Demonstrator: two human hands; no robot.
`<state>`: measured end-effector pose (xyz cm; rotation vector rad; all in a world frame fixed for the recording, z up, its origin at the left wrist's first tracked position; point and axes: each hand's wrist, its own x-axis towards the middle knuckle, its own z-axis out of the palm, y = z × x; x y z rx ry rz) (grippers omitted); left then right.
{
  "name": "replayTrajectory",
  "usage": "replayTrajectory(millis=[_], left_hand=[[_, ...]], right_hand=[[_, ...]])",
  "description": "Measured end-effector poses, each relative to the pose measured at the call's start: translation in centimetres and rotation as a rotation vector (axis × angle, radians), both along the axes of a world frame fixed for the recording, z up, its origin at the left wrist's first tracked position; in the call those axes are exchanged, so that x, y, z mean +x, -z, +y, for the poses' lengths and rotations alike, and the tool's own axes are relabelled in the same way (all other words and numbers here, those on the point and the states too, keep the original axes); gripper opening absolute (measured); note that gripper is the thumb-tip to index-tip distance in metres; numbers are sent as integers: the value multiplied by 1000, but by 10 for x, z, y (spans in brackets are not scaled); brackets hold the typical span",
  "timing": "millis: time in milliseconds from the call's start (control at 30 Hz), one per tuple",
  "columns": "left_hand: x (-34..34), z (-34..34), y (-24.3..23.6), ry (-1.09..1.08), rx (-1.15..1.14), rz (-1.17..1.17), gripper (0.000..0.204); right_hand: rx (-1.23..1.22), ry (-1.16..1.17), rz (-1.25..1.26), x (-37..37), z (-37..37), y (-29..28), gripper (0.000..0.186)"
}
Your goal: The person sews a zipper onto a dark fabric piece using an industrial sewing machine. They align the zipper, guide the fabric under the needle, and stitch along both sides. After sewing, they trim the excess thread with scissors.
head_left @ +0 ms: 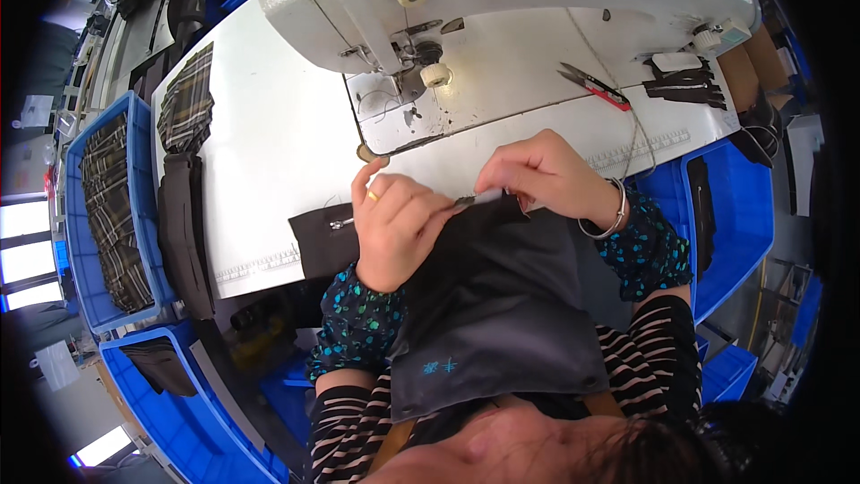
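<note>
My left hand [394, 224] is closed in a pinch on the edge of a dark brown fabric piece [313, 246], near the table's front edge. A small metal zipper pull [339, 224] shows on the fabric, left of that hand. My right hand [551, 181] is also closed, thumb and fingertips pinching the upper edge of dark cloth with a pale strip showing beside it. Where the cloth runs down over my dark apron [502, 305], I cannot tell the two apart. The white sewing machine [358, 13] stands beyond both hands, its needle area apart from the cloth.
Red-handled thread snips [598, 91] and dark zipper strips [685, 88] lie on the white table [260, 134] to the right. Plaid pieces [190, 99] and folded dark pieces [185, 224] lie at the left edge. Blue bins [143, 206] flank the table.
</note>
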<state>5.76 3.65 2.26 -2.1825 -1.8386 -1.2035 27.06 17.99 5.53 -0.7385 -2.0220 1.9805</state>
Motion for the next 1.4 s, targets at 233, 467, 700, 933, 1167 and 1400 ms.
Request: replayTrajectory(millis=[233, 467, 700, 933, 1167, 1400], left_hand=[[-5, -23, 8, 103, 225, 276, 21], [-7, -27, 8, 111, 253, 288, 23], [-6, -26, 6, 116, 240, 270, 22], [-6, -26, 6, 138, 235, 249, 21], [-8, -30, 6, 144, 224, 260, 24], [-9, -29, 8, 145, 238, 248, 19]], right_hand=[[287, -133, 48, 2, 4, 17, 13], [455, -255, 45, -12, -2, 7, 14], [644, -201, 64, -11, -14, 4, 6], [541, -85, 68, -12, -8, 11, 6], [481, -6, 14, 3, 8, -6, 13], [530, -179, 23, -3, -12, 4, 11]])
